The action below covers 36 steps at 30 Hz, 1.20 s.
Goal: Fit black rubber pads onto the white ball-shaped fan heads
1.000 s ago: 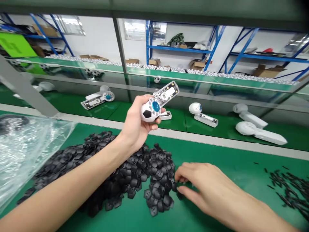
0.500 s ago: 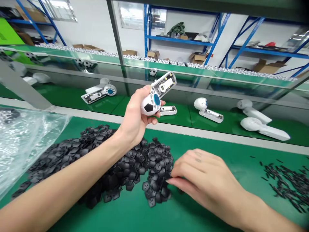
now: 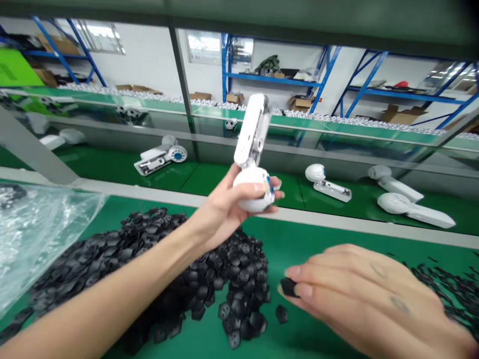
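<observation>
My left hand [image 3: 228,204] is closed round the ball-shaped end of a white device [image 3: 251,137], held up over the back rail. Its long flat arm points upward, and a bit of blue shows at the ball's right side. Lower right, my right hand [image 3: 359,294] pinches a small black pentagon piece [image 3: 289,287] between thumb and fingers. A single loose black pentagon [image 3: 281,314] lies on the green surface just below it. To the left spreads a big pile of black pentagon pieces [image 3: 149,249], partly covered by my left forearm.
Several similar white devices [image 3: 415,209] lie on the green belt [image 3: 209,174] behind the pale rail [image 3: 322,219]. Thin black strips [image 3: 452,289] are scattered at the right. A clear plastic bag [image 3: 48,224] lies at the left. Above runs a glass-fronted shelf with small football-patterned parts [image 3: 231,123].
My left hand has turned the device so its arm stands up and the blue disc faces right. My right hand has moved right, away from the pile, with a black pentagon piece now showing in its fingers.
</observation>
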Motion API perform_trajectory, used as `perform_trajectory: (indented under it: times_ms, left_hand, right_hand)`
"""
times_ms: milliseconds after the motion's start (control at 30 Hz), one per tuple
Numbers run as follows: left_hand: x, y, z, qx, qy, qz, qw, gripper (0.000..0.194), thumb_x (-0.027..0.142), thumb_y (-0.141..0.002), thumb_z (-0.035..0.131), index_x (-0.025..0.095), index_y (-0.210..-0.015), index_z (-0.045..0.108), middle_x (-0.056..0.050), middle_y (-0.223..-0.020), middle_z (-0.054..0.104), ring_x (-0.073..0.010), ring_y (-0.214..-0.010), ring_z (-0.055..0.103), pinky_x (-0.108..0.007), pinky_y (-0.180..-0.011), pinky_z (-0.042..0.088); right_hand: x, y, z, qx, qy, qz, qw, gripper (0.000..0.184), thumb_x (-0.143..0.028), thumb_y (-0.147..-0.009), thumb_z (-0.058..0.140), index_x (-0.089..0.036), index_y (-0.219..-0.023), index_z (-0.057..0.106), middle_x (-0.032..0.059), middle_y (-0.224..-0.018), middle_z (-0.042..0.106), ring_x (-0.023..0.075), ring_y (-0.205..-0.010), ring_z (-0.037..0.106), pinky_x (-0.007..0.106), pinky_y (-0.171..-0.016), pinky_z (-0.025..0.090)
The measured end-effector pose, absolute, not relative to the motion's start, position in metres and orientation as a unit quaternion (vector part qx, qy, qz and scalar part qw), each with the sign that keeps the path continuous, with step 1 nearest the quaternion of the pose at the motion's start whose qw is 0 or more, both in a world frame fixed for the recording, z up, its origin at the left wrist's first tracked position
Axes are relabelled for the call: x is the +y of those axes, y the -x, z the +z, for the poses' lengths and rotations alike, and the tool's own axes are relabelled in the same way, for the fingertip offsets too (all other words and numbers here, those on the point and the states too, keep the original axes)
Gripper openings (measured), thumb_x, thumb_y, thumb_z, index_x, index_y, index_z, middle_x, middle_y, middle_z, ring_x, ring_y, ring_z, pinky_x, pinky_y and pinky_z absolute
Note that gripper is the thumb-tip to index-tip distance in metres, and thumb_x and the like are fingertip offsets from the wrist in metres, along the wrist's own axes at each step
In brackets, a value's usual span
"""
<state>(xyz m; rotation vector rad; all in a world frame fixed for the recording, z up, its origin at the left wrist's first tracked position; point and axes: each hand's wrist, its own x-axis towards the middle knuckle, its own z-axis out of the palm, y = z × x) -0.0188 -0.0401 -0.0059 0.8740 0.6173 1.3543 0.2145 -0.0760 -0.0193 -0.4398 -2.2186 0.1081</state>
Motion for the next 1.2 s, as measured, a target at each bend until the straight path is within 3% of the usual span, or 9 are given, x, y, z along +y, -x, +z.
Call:
perform_trajectory:
  times_ms: [100,200,300,433,600,700,800,1033,1200]
  left_hand:
    - [-0.043,0.017,-0.012,0.299,-0.459,0.545,0.635,0.062,0.019,-0.08,0.088,0.024,-0.132,0.055,-0.006,-0.115,0.069,-0.0225,-0.098,0.071,-0.027,-0.061,0.066]
    - [-0.045,0.014,-0.015,0.343,-0.554,0.483,0.585,0.052,0.023,-0.079,0.092,0.02,-0.122,0.063,-0.004,-0.107,0.067,-0.0138,-0.083,0.066,-0.022,-0.066,0.061]
    - [-0.047,0.009,-0.014,0.353,-0.595,0.452,0.562,0.045,0.021,-0.082,0.09,0.019,-0.12,0.065,-0.001,-0.097,0.067,-0.007,-0.072,0.058,-0.016,-0.064,0.052]
    - [-0.051,0.004,-0.013,0.338,-0.591,0.45,0.578,0.052,0.015,-0.083,0.088,0.022,-0.127,0.062,0.0,-0.1,0.07,-0.0086,-0.077,0.063,-0.014,-0.065,0.052]
    - [-0.052,0.002,-0.015,0.28,-0.586,0.446,0.616,0.066,0.001,-0.079,0.088,0.028,-0.132,0.06,0.003,-0.106,0.074,-0.0118,-0.092,0.074,-0.016,-0.077,0.058]
    - [-0.051,0.0,-0.018,0.267,-0.588,0.444,0.621,0.066,-0.006,-0.077,0.085,0.028,-0.129,0.062,0.006,-0.1,0.073,-0.0103,-0.086,0.074,-0.016,-0.073,0.058]
    - [-0.053,-0.003,-0.018,0.269,-0.59,0.445,0.618,0.059,-0.004,-0.076,0.086,0.023,-0.123,0.064,0.004,-0.094,0.073,-0.0117,-0.081,0.073,-0.018,-0.069,0.058]
    - [-0.056,0.0,-0.013,0.28,-0.583,0.445,0.619,0.063,0.001,-0.08,0.088,0.03,-0.13,0.062,0.004,-0.099,0.076,-0.0136,-0.086,0.075,-0.02,-0.073,0.058]
    - [-0.057,0.0,-0.015,0.296,-0.618,0.414,0.599,0.059,0.005,-0.08,0.089,0.028,-0.126,0.063,0.001,-0.099,0.075,-0.0181,-0.089,0.076,-0.023,-0.071,0.058]
  right_hand:
    - [-0.054,-0.208,-0.009,-0.834,0.213,0.147,0.486,0.009,-0.02,-0.103,0.076,-0.025,-0.095,0.075,-0.0043,-0.09,0.081,0.0107,-0.074,0.078,0.013,-0.076,0.061]
    - [-0.037,-0.208,0.003,-0.73,0.302,0.337,0.512,0.009,-0.022,-0.093,0.086,-0.026,-0.088,0.079,-0.0046,-0.076,0.078,0.0114,-0.061,0.073,0.013,-0.062,0.06]
    - [-0.027,-0.209,0.008,-0.635,0.325,0.536,0.451,0.015,-0.026,-0.083,0.094,-0.022,-0.08,0.08,-0.0022,-0.067,0.073,0.0117,-0.057,0.069,0.014,-0.057,0.058]
    - [-0.02,-0.207,0.004,-0.568,0.313,0.667,0.367,0.026,-0.026,-0.071,0.102,-0.017,-0.077,0.078,-0.0009,-0.07,0.073,0.0096,-0.062,0.067,0.014,-0.063,0.057]
    - [-0.021,-0.204,-0.002,-0.543,0.3,0.717,0.318,0.03,-0.025,-0.068,0.103,-0.015,-0.073,0.076,-0.0004,-0.072,0.072,0.0098,-0.064,0.065,0.015,-0.065,0.057]
    - [-0.023,-0.203,-0.004,-0.551,0.295,0.714,0.316,0.027,-0.028,-0.072,0.1,-0.015,-0.077,0.077,0.002,-0.08,0.076,0.0118,-0.068,0.067,0.018,-0.066,0.058]
    - [-0.022,-0.205,-0.004,-0.57,0.291,0.705,0.306,0.024,-0.032,-0.078,0.096,-0.016,-0.082,0.079,0.0045,-0.091,0.078,0.0127,-0.072,0.068,0.02,-0.067,0.058]
    - [-0.021,-0.21,0.003,-0.57,0.301,0.71,0.285,0.026,-0.028,-0.074,0.1,-0.015,-0.077,0.077,0.0005,-0.072,0.074,0.0122,-0.07,0.068,0.019,-0.072,0.058]
    - [-0.023,-0.208,-0.005,-0.559,0.255,0.724,0.315,0.022,-0.032,-0.087,0.092,-0.017,-0.1,0.083,0.0035,-0.093,0.079,0.0119,-0.072,0.069,0.02,-0.069,0.061]
